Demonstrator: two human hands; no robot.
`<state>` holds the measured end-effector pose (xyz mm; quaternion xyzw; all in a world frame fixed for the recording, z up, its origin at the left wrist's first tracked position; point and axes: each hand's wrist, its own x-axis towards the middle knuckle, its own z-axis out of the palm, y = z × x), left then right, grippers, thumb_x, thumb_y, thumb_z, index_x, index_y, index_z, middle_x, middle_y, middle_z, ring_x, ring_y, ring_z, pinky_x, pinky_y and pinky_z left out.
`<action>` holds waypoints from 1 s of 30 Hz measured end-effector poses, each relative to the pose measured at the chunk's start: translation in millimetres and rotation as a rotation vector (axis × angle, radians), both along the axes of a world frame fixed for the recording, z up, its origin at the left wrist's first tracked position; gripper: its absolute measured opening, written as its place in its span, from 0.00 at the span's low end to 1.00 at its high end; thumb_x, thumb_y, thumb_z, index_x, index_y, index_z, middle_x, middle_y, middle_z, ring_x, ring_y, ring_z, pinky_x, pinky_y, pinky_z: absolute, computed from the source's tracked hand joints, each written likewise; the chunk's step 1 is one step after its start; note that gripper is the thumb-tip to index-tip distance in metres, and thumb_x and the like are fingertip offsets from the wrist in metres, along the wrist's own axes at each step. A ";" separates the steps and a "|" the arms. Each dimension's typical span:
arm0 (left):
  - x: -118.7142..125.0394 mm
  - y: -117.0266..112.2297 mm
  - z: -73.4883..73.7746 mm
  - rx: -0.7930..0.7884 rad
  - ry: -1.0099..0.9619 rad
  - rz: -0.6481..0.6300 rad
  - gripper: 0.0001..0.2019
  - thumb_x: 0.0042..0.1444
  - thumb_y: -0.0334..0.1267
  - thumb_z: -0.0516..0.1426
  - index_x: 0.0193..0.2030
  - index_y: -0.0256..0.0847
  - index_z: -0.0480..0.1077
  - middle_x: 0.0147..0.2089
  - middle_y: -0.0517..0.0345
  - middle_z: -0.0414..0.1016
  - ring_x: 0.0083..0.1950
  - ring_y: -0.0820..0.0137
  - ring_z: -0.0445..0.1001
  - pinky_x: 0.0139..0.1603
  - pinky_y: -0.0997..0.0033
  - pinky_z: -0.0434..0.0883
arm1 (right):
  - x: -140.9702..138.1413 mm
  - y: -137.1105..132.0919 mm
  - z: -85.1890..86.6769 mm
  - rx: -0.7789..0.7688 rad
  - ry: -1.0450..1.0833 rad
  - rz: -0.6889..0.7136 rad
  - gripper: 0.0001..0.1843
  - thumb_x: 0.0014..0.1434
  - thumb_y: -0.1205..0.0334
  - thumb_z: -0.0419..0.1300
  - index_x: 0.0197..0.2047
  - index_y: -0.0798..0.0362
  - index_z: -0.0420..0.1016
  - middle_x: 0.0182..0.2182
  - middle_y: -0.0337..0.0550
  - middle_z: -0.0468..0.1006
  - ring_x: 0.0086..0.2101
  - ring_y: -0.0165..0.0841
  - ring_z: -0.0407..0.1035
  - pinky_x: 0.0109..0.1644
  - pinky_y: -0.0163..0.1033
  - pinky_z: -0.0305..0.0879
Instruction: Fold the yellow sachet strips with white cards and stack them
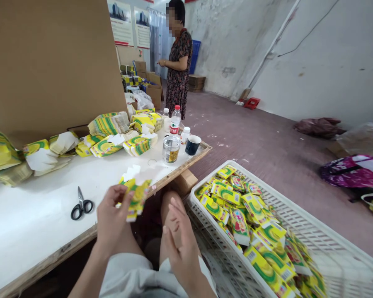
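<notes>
My left hand [113, 211] is closed on a yellow-and-green printed carton [139, 198], which is slightly blurred and has white flaps sticking up. It holds the carton over the table's front edge, above my lap. To the right, my right hand [180, 229] hovers over my knee with fingers stretched out and nothing in it. A white plastic crate [294, 213] beside my right leg is heaped with folded yellow boxes [225, 193]. Black-handled scissors [81, 205] lie on the white table [46, 223], left of my left hand.
Stacks of flat yellow cartons [108, 126] line the back of the table against a large brown board [49, 62]. A water bottle [175, 122], a clear cup [170, 150] and a dark mug [193, 145] stand near the table corner. Another person [178, 62] stands beyond it.
</notes>
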<state>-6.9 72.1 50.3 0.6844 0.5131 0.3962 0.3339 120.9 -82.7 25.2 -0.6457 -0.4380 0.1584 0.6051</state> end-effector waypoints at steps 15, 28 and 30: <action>20.0 -76.8 -17.1 -0.887 -0.605 -0.680 0.22 0.49 0.54 0.66 0.46 0.42 0.79 0.45 0.47 0.83 0.48 0.55 0.79 0.53 0.58 0.73 | -6.9 2.7 5.3 0.053 0.308 -0.005 0.08 0.64 0.60 0.58 0.47 0.49 0.68 0.35 0.39 0.70 0.33 0.32 0.68 0.37 0.34 0.69; 27.7 -80.0 -33.0 -0.713 -0.622 -0.453 0.22 0.53 0.56 0.63 0.42 0.38 0.78 0.36 0.52 0.84 0.38 0.60 0.81 0.38 0.66 0.77 | 6.1 -4.6 0.6 -0.088 0.327 -0.028 0.13 0.63 0.51 0.59 0.36 0.52 0.77 0.27 0.39 0.72 0.28 0.33 0.66 0.32 0.34 0.65; 26.5 -79.6 -32.9 -0.653 -0.530 -0.491 0.21 0.55 0.55 0.61 0.44 0.39 0.76 0.38 0.51 0.84 0.39 0.60 0.81 0.39 0.66 0.77 | 10.1 -5.8 -2.7 -0.115 0.326 -0.029 0.16 0.64 0.51 0.58 0.30 0.53 0.75 0.24 0.38 0.70 0.25 0.31 0.64 0.28 0.33 0.62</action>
